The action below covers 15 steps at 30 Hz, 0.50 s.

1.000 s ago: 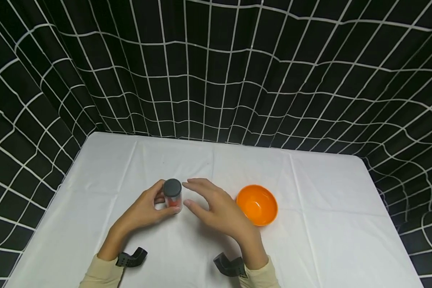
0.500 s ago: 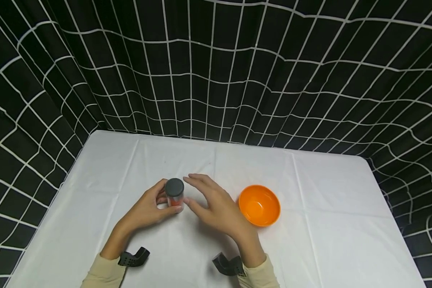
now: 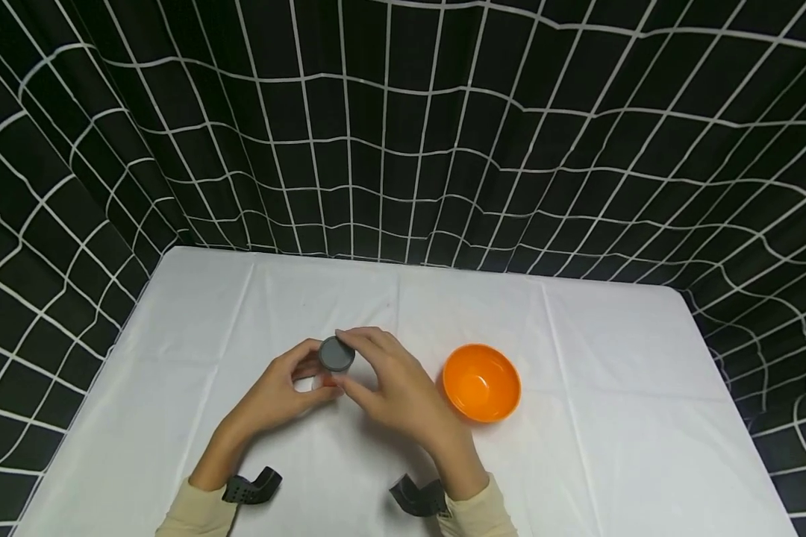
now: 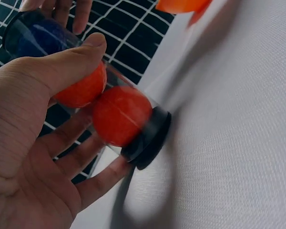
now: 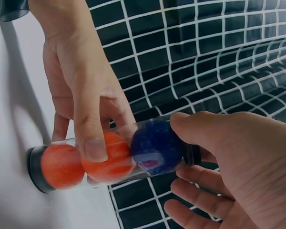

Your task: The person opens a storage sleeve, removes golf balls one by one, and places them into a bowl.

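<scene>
Clear tube [image 5: 112,167]: nine o'clock from orange bowl [image 3: 481,384] | your left hand [image 3: 275,391]: gripping its middle | your right hand [image 3: 399,388]: pinching its dark cap [image 3: 336,355] | likely cap work: brace tube, pinch cap evenly

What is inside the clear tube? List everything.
A blue ball, a middle orange ball and an end orange ball, in a row. The left hand hides part of the middle one; whatever the dark end caps cover can't be seen.

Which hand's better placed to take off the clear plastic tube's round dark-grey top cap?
Probably the right hand: its fingers are at the cap, while the left hand grips the tube lower.
</scene>
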Each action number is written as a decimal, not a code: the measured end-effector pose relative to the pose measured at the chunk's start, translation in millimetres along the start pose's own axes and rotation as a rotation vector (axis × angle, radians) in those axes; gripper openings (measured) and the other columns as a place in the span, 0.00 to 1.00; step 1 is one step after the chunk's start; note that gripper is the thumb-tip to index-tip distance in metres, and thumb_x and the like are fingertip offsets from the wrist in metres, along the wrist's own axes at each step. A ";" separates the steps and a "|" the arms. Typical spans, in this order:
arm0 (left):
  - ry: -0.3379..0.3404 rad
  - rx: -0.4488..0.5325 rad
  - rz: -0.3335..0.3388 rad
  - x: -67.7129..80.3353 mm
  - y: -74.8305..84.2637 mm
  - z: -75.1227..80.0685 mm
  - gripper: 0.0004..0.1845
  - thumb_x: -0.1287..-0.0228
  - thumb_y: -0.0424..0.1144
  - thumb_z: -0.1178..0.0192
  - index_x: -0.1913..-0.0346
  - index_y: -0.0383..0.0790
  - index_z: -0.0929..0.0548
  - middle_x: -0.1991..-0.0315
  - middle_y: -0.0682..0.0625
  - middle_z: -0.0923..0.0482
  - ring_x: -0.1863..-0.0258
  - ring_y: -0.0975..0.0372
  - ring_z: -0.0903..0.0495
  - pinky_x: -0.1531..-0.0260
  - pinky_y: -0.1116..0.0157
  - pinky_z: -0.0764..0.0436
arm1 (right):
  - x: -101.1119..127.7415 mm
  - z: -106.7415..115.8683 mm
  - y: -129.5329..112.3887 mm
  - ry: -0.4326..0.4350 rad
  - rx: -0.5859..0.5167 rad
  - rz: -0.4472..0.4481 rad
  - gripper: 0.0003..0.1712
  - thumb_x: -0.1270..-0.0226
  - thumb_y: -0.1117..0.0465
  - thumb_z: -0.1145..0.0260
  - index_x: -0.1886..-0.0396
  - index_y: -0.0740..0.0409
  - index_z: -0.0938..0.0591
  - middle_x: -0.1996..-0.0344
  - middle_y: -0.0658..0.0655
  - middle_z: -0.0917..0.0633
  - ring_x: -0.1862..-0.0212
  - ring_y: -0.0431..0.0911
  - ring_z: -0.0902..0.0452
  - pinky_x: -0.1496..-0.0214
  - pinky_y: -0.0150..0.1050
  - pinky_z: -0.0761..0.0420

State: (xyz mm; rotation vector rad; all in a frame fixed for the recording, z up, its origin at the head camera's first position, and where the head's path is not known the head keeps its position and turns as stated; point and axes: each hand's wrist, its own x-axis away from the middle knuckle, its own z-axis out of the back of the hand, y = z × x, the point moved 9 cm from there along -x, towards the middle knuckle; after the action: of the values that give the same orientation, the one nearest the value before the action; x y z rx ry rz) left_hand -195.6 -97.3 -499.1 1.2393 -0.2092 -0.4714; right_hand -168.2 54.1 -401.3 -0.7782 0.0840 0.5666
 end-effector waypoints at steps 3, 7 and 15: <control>0.004 -0.010 -0.021 -2.4 6.2 0.4 0.28 0.39 0.38 0.21 0.38 0.55 0.20 0.42 0.53 0.15 0.43 0.65 0.14 0.35 0.63 0.16 | -1.1 5.4 -0.9 0.027 0.020 0.005 0.32 0.29 0.51 0.25 0.29 0.53 0.20 0.37 0.48 0.17 0.32 0.44 0.21 0.26 0.44 0.20; 0.001 -0.051 -0.046 -3.6 12.0 -0.7 0.29 0.40 0.37 0.21 0.36 0.52 0.19 0.41 0.53 0.15 0.42 0.66 0.16 0.34 0.60 0.16 | 1.3 8.1 -0.5 0.018 0.022 -0.012 0.34 0.30 0.49 0.24 0.28 0.52 0.20 0.39 0.48 0.17 0.34 0.43 0.21 0.28 0.43 0.19; 0.021 -0.349 -0.039 -6.4 26.8 4.0 0.29 0.42 0.43 0.19 0.38 0.54 0.16 0.43 0.57 0.15 0.44 0.63 0.16 0.39 0.53 0.17 | 6.3 13.6 -1.5 0.036 0.069 -0.027 0.30 0.35 0.55 0.21 0.33 0.52 0.16 0.46 0.51 0.17 0.46 0.44 0.17 0.40 0.43 0.13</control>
State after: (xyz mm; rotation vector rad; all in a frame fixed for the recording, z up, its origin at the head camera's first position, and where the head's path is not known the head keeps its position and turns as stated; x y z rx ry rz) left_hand -196.8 -91.3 -472.0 0.9069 -0.0803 -0.5044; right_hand -163.9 65.5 -392.3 -0.7219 0.1252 0.5219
